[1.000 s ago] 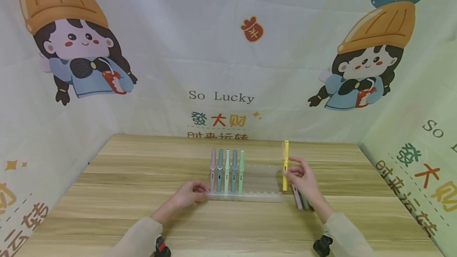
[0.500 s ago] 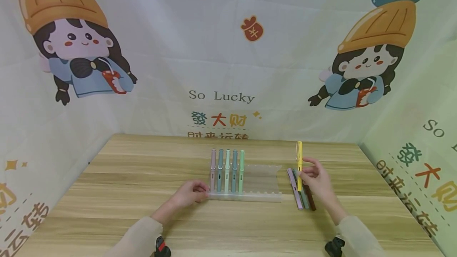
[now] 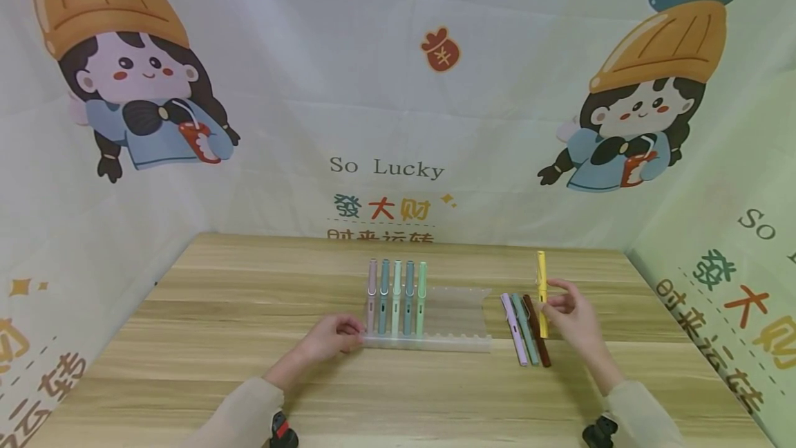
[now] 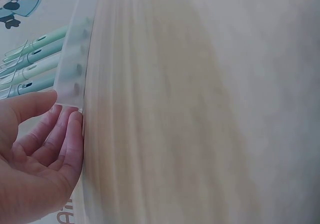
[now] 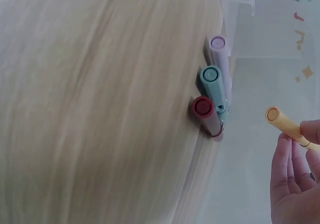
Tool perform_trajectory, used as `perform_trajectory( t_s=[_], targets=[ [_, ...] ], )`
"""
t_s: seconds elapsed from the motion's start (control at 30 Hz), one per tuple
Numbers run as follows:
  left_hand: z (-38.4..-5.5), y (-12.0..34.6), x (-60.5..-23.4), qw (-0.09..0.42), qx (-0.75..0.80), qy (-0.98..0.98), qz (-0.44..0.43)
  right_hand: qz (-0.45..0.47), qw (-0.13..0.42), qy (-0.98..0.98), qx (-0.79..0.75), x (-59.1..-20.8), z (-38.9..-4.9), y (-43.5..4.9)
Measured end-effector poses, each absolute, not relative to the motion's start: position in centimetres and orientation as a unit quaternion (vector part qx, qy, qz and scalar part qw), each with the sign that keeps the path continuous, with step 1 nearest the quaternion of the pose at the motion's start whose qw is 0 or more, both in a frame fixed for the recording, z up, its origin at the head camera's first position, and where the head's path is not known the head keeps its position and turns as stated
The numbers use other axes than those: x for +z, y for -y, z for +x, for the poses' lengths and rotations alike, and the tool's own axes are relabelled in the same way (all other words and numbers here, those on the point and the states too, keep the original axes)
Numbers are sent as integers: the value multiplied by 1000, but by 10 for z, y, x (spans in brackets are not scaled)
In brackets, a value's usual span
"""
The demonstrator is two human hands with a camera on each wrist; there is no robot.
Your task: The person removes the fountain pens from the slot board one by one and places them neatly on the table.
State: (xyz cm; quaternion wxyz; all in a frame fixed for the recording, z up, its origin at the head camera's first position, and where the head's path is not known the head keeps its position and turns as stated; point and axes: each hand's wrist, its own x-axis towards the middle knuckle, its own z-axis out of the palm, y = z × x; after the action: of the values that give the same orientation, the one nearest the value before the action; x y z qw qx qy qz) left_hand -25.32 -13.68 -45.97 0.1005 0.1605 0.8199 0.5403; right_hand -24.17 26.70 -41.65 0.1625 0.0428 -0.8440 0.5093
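Note:
A clear plastic pen rack stands mid-table with several pens in its left slots: a mauve one, blue-grey ones and pale green ones. My left hand pinches the rack's left end between thumb and fingers, as the left wrist view shows too. Over on the right, my right hand holds a yellow pen upright between thumb and fingertips. Beside it on the table lie a lilac pen, a grey-green pen and a dark red pen, side by side and slightly slanted.
The wooden table reaches back to a printed cloth that hangs behind and at both sides. The rack's right part, nearest the loose pens, holds no pens.
My right hand has moved to the right with the yellow pen, away from the rack and past the loose pens, which now show fully. The left hand has stayed on the rack.

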Motion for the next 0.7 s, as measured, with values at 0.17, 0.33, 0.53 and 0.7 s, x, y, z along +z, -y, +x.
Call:
perform_trajectory(
  t_s=[0.17, 0.33, 0.53, 0.7],
  targets=[
    [-252, 137, -459, 100, 543, -819, 160, 51, 167, 861, 478, -420, -241, -277],
    [-253, 137, -459, 102, 543, -818, 160, 48, 168, 876, 449, -422, -240, -285],
    [-254, 137, -461, 105, 539, -821, 154, 41, 149, 895, 419, -423, -237, -293],
    [-254, 136, -461, 105, 539, -823, 148, 39, 134, 906, 400, -425, -237, -298]
  ],
)
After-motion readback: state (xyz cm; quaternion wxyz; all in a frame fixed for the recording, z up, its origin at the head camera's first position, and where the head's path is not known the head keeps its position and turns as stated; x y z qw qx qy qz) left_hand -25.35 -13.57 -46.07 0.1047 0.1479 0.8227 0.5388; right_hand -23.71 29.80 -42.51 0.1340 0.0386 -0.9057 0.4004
